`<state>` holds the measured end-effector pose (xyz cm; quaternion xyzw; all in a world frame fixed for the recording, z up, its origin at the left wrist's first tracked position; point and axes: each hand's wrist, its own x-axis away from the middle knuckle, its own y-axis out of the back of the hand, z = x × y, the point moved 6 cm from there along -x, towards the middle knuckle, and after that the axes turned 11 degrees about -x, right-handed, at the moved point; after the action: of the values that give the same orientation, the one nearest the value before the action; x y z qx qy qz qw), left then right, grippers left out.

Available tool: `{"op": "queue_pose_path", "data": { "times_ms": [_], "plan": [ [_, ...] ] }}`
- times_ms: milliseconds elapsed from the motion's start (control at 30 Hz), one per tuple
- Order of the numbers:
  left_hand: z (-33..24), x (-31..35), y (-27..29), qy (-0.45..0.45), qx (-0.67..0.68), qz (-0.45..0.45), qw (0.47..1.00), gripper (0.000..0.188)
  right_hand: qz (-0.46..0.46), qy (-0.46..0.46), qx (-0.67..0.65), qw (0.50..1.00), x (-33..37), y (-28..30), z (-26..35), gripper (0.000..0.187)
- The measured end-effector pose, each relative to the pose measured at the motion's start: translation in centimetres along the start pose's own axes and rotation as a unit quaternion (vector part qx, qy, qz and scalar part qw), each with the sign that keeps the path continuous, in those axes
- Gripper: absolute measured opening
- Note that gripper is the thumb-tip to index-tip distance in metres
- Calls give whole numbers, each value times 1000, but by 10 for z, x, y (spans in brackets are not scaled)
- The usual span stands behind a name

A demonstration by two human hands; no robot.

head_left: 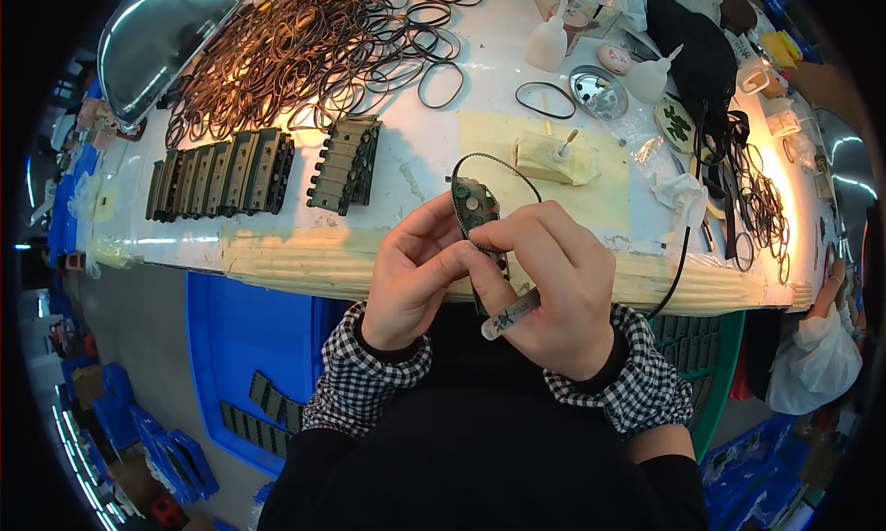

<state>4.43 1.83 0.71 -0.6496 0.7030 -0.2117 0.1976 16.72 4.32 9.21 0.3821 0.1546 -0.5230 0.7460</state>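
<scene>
My left hand (412, 271) is closed round a small olive-green plastic part (476, 202) with round wheel-like pieces along its edge, like a toy tank's chassis. A thin black toothed rubber loop (499, 158) passes round one side of it and arches over its top. My right hand (559, 286) pinches the loop against the part with thumb and fingertips. Also in the right hand is a short tool with a whitish translucent handle (510, 314), sticking out below the thumb; its tip is hidden. Both hands meet just above the table's front edge.
On the table (420, 185), a row of similar green parts (220, 176) and another stack (345, 165) stand left. Behind them lies a large heap of black loops (305, 47). White squeeze bottles (548, 44), a metal dish (598, 92) and a wrapped yellowish block (554, 156) stand right. A blue bin (245, 319) sits below.
</scene>
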Motion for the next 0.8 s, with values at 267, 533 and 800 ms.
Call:
{"op": "queue_pose_path", "data": {
  "times_ms": [267, 533, 800],
  "plan": [
    [1, 4, 0, 50, -58, 39, 996, 54, -11, -70, -31, 997, -25, 29, -8, 24],
    [-16, 3, -2, -74, -260, -103, 957, 65, 60, -53, -75, 994, -20, 19, -13, 22],
    [-18, 7, -7, -158, -411, -194, 877, 72, 41, -137, -62, 988, -1, -1, -23, 14]
  ]
}}
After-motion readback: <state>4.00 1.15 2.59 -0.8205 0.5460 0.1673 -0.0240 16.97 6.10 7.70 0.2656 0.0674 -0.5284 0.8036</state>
